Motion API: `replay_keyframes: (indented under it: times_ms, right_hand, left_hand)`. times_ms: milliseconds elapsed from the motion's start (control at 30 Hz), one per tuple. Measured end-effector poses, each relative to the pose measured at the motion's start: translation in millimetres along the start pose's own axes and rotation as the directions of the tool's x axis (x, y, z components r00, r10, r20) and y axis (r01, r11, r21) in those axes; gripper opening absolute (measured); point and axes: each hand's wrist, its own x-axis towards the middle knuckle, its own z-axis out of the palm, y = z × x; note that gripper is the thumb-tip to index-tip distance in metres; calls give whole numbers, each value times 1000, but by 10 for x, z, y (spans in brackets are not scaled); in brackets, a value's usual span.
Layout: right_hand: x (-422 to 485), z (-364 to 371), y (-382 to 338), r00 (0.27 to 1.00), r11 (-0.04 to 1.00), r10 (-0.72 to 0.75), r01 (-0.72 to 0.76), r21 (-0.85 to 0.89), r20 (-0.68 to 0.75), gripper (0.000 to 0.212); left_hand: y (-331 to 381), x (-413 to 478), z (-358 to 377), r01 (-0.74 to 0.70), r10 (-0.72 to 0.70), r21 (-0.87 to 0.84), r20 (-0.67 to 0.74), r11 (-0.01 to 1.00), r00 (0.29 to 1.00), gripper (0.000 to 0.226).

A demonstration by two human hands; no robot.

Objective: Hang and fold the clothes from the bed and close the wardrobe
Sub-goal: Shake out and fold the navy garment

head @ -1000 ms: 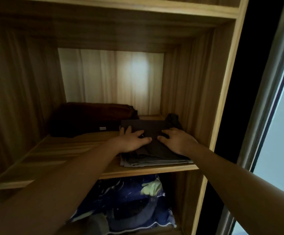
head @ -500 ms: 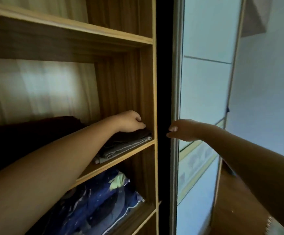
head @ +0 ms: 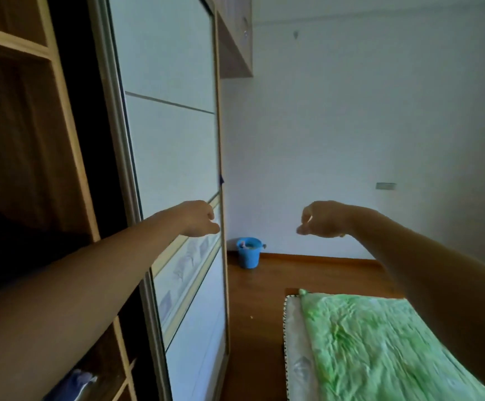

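Across the floor [head: 258,287], the wardrobe door [head: 171,157] stands upright

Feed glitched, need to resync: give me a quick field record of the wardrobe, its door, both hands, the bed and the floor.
wardrobe: open, shelves exposed on the left
sliding door: not yet drawn across the opening
left hand: fingers curled at the door's far edge; grip unclear
right hand: in the air, loosely curled, holds nothing
bed: green cover; no clothes on the part in view
floor: blue bucket by the wall
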Motion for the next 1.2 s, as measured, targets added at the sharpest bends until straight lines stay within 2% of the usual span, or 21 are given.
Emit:
replay_keyframes:
  times_ms: [200, 333, 533, 800, 1200]
  right_hand:
    - [203, 171, 502, 990, 989, 142, -143, 36, 7, 50]
    - [577, 217, 713, 984, 984, 179, -179, 18, 10, 52]
    - [1652, 227, 950, 984, 985, 173, -173, -5, 29, 54]
    - [3171, 155, 1379, 985, 986, 167, -167, -4, 42, 56]
    - [5507, 259, 2185, 978, 978, 203, -200, -68, 51, 54]
  left_hand:
    - [262, 614, 279, -59, 59, -5, 56, 998, 997, 51]
    - [283, 1142, 450, -88, 88, -5, 82, 996, 993, 47]
    - [282, 2279, 713, -77, 78, -12, 96, 997, 992, 46]
    - [337, 3811, 595, -41, 45, -44, 90, 998, 995, 51]
    - [382, 6241, 831, -91, 97, -49, 145, 995, 985, 53]
